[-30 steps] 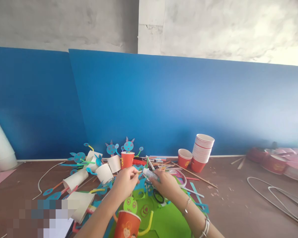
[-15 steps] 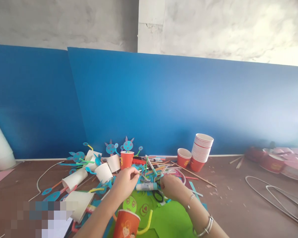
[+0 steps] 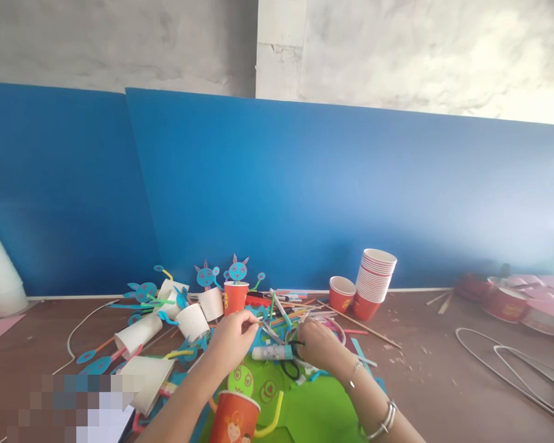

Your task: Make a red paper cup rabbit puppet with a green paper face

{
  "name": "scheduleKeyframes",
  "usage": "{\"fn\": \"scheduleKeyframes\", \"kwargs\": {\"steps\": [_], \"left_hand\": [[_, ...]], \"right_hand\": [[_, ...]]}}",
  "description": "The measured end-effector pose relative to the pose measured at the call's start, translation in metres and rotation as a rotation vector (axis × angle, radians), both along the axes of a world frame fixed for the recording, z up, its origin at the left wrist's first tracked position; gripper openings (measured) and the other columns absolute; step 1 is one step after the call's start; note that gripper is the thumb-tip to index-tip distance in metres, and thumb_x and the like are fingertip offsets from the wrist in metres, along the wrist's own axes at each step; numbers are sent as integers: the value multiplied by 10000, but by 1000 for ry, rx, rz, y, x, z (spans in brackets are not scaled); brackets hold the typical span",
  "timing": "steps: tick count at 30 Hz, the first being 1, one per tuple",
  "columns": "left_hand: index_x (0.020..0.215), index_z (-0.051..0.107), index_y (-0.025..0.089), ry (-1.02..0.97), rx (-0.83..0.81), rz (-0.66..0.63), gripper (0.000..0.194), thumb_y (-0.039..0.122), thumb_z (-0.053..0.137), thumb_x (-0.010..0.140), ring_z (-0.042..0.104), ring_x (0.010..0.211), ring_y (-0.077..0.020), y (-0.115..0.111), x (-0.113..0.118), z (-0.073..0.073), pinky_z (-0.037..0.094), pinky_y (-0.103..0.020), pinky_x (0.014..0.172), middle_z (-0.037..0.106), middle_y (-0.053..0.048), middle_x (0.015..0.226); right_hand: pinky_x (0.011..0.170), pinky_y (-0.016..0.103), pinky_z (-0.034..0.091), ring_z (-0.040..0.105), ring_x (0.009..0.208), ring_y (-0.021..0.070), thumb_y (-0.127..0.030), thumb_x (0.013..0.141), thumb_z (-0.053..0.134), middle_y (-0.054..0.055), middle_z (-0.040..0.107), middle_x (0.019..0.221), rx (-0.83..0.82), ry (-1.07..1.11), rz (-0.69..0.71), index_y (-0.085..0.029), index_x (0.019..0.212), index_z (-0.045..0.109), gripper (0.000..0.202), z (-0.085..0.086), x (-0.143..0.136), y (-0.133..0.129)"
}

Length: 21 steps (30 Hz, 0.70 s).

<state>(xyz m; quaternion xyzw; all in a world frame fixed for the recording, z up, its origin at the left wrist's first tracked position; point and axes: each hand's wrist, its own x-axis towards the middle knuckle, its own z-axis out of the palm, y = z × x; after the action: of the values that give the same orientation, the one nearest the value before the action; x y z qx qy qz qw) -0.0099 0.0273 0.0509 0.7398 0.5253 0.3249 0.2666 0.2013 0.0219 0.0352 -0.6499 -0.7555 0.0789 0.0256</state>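
Note:
My left hand (image 3: 234,339) is closed in a pinch above the clutter, on something small and thin that I cannot make out. My right hand (image 3: 321,344) is closed on the scissors (image 3: 290,370), with part of their black handle at its fingers. Their grey blades point toward my left fingertips. A glue stick (image 3: 272,352) lies just below the blades. Between my forearms stands a red paper cup (image 3: 235,418) with a green paper face (image 3: 241,380) and a bent yellow straw (image 3: 277,415). Green paper (image 3: 323,403) lies below my right hand.
White cups (image 3: 138,335) with blue paper pieces lie to the left. A red cup (image 3: 236,298) with a blue face stands behind my left hand. Right of it are a stack of cups (image 3: 375,283), a single cup (image 3: 342,294) and a cable (image 3: 498,369). A blue panel (image 3: 305,197) rises behind.
The scissors' handle loops are farther apart and their blades show more openly. My right hand has shifted slightly, and the glue stick has moved a little. My left hand stays in place.

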Motion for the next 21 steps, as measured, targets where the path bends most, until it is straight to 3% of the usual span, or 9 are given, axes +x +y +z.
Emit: {"fn": "scheduleKeyframes", "kwargs": {"steps": [3, 6, 11, 16, 21], "left_hand": [[759, 640, 181, 2, -4, 3, 152, 219, 494, 779, 657, 732, -187, -1, 0, 0, 447, -252, 662, 717, -40, 759], [755, 643, 183, 5, -7, 4, 151, 218, 498, 778, 656, 732, -188, -1, 0, 0, 446, -252, 665, 717, -39, 757], [763, 645, 187, 2, -4, 8, 152, 218, 498, 781, 657, 731, -184, 0, 1, -1, 447, -245, 666, 717, -36, 756], [764, 646, 193, 3, 0, 1, 160, 229, 492, 788, 654, 728, -183, 0, 0, -2, 446, -241, 660, 713, -32, 748], [755, 643, 193, 1, 3, 2, 151, 236, 500, 782, 648, 711, -184, 1, 0, -3, 433, -244, 648, 709, -29, 735]], "right_hand": [[614, 276, 418, 641, 759, 229, -100, 777, 445, 142, 699, 802, -32, 56, 43, -120, 748, 690, 248, 1, -2, 2], [608, 242, 410, 642, 743, 189, -88, 762, 465, 90, 719, 783, -81, 123, 107, -154, 714, 694, 243, 2, 0, 3], [549, 197, 389, 652, 731, 156, 2, 645, 487, 28, 733, 825, -199, 194, 202, -198, 901, 691, 384, 3, 5, -1], [554, 247, 361, 638, 777, 245, 17, 533, 555, 74, 708, 866, -210, 180, 182, -218, 1083, 620, 602, -5, 3, -9], [629, 286, 378, 617, 780, 243, 7, 563, 527, 81, 678, 795, -140, 280, 103, -171, 737, 640, 273, -7, 6, 1]]}}
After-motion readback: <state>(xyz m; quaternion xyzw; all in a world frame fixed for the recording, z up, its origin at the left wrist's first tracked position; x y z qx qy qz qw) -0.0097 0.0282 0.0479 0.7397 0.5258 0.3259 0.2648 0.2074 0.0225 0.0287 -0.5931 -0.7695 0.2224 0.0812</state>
